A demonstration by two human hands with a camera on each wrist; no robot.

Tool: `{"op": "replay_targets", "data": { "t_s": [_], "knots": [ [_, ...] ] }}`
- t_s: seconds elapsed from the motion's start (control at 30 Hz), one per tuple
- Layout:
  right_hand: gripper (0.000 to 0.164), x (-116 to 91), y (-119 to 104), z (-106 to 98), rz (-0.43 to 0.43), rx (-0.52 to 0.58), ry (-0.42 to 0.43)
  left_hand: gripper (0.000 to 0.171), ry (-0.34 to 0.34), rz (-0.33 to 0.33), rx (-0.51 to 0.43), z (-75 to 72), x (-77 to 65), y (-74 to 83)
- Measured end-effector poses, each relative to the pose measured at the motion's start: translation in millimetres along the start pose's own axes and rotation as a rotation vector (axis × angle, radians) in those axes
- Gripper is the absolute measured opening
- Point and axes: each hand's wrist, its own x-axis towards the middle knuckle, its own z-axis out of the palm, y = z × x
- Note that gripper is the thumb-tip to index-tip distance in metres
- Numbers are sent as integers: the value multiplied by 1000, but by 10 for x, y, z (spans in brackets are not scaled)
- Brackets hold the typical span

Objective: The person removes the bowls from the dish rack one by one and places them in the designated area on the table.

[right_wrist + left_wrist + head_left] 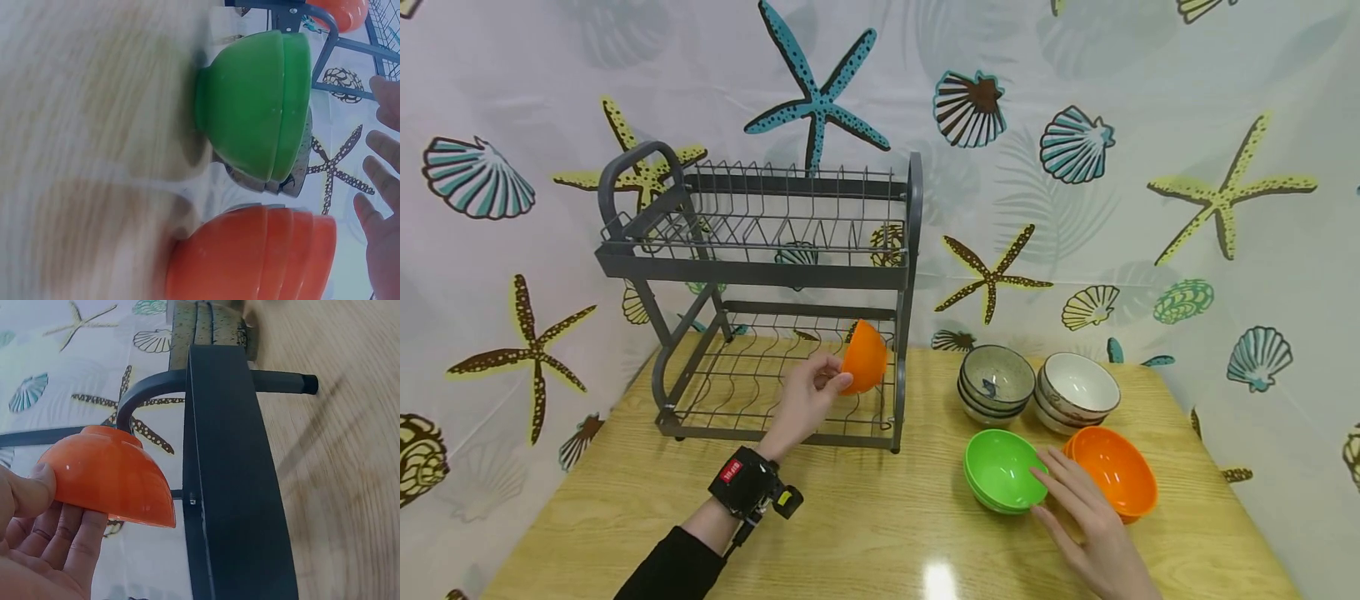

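My left hand (815,390) pinches an orange bowl (865,358) by its rim, thumb on one face and fingers on the other. The bowl is tipped on its side within the lower tier of a dark grey dish rack (778,438), near its right end. In the left wrist view the orange bowl (109,478) shows its foot upward, beside the rack's post. My right hand (1086,517), fingers spread and fairly straight, hovers over the gap between a stack of green bowls (1000,471) and a stack of orange bowls (1116,475). It holds nothing.
Behind the green and orange stacks stand a stack of grey-green bowls (997,379) and a stack of white bowls (1081,385). The rack's upper tier (760,271) overhangs the lower one. A patterned cloth (1097,75) hangs at the back of the wooden table (850,533).
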Motion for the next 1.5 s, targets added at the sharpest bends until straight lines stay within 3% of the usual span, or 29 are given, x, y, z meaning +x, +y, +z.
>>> {"op": "replay_targets", "data": {
  "t_s": [0.13,0.3,0.4,0.6,0.77,0.97,1.1,1.3,1.5],
  "knots": [
    [42,64,-16,40,-61,33,31,11,-25,106,91,35,-102,58],
    [50,192,-49,115,-173,49,107,11,-39,287,212,76,-225,119],
    [49,271,-89,144,-199,65,119,13,-51,392,256,94,-299,174],
    [50,430,-211,172,-219,130,120,15,-128,523,313,156,-463,300],
    [48,570,-330,206,-260,192,126,17,-171,701,502,256,-594,332],
    [42,668,-447,275,-315,186,81,21,-252,892,692,358,-706,315],
    [34,682,-472,318,-376,180,76,18,-267,948,749,391,-731,318],
    [31,653,-463,352,-430,200,46,17,-289,965,760,406,-744,299],
    [35,605,-455,316,-437,188,32,23,-296,950,636,423,-765,273]
  ]
}}
